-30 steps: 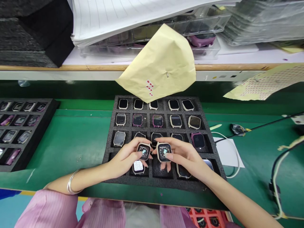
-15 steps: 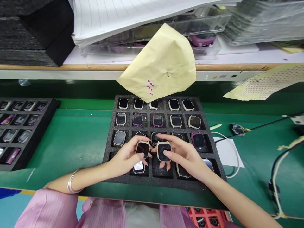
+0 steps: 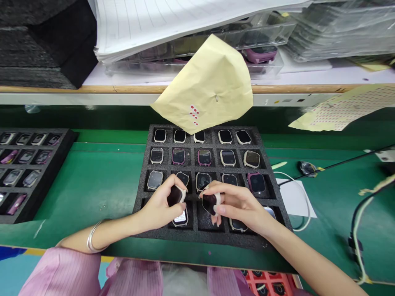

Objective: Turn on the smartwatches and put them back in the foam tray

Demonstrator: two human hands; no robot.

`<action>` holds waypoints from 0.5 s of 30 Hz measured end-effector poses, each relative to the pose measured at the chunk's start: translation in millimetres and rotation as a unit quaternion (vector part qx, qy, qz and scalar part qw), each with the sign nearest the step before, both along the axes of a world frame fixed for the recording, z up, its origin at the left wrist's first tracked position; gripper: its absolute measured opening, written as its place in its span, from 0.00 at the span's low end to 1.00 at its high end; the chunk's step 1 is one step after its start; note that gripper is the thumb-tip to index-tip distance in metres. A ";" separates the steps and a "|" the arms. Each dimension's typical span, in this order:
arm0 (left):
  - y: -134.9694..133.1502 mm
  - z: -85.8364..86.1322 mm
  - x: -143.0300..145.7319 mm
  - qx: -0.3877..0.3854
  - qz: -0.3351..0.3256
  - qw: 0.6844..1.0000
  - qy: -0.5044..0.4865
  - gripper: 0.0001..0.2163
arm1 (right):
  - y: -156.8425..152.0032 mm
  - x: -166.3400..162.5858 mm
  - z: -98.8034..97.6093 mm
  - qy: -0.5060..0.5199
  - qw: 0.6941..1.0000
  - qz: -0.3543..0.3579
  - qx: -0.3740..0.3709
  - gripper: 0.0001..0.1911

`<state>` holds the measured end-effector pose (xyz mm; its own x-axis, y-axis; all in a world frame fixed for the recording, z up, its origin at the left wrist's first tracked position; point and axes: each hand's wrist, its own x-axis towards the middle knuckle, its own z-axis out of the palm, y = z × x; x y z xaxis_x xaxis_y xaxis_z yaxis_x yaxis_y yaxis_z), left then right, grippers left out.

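A watch body with a dark screen (image 3: 174, 196) is gripped in my left hand (image 3: 163, 205), tilted so its pale side edge faces right. My right hand (image 3: 237, 203) has fingers and thumb closed on a second watch body (image 3: 210, 203), turned with its pale edge to the right. Both are held above the front of a black foam tray (image 3: 197, 235), whose compartments hold several watch bodies with beige or purple cases. Below my left hand, one watch (image 3: 180, 217) shows a lit white screen. Under my right hand a compartment (image 3: 210, 222) shows bare foam.
Another foam tray (image 3: 58, 164) with watches stands at the left. Yellow sticker sheets (image 3: 216, 82) hang from the shelf edge (image 3: 123, 88). A white paper (image 3: 294, 197), cables (image 3: 354, 230) and a small dark wrapped item (image 3: 307, 167) lie right. A red tray (image 3: 271, 283) shows below the table.
Both watches have turned from facing me to tilted positions that show their side edges. My left hand has moved slightly left, widening the space between the hands.
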<state>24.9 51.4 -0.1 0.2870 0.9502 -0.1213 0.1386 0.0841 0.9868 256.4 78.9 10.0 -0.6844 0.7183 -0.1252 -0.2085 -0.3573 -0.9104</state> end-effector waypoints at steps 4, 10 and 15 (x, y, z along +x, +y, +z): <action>-1.3 0.7 0.6 -0.003 -0.005 1.000 -0.017 0.11 | 1.1 1.4 -3.0 0.008 1.000 0.017 -0.004 0.19; -1.4 -0.4 -0.1 0.022 0.007 1.000 -0.016 0.10 | 0.4 1.5 -1.7 -0.001 1.000 0.012 -0.017 0.22; -3.2 -0.6 -0.3 0.030 -0.001 0.999 -0.020 0.11 | 0.6 3.0 0.1 0.003 1.000 0.016 -0.021 0.21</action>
